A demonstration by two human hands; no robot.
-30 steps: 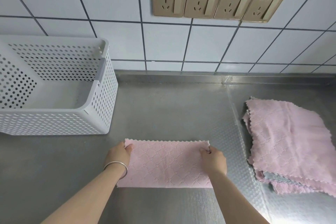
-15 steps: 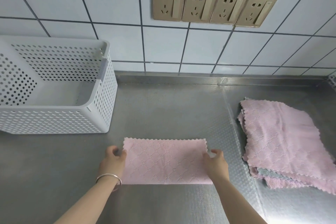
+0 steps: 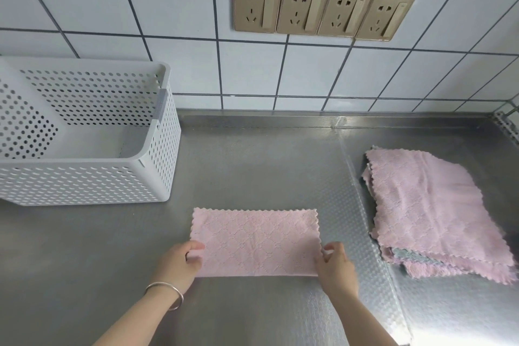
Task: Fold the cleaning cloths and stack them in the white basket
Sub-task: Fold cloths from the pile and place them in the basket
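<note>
A pink cleaning cloth (image 3: 254, 241) lies flat on the steel bench (image 3: 252, 166), folded into a long rectangle. Its surface carries a quilted diamond pattern, and its far edge and both short ends are cut in small zigzags, while the near edge runs straight and smooth (it looks like the fold line). The long axis runs left to right, parallel to the bench's back edge and the tiled wall (image 3: 182, 70); the short ends point toward the basket side and the pile side.

The left hand (image 3: 179, 264) grips the cloth's left end near the front corner, thumb on top and fingers curled at the edge. The right hand (image 3: 335, 267) pinches the right end near its front corner with curled fingers. A silver bangle (image 3: 165, 293) circles the left wrist.

The white basket (image 3: 84, 185), perforated all over, stands on the bench to the left and farther back, well apart from the cloth; no cloth shows in the part of its floor that is in view. To the right, a loose pile of unfolded cloths (image 3: 427, 211) rests on the bench, mostly pink, with a grey layer showing at its near edge. Four gold wall sockets (image 3: 323, 8) sit in a row on the tiles above.
</note>
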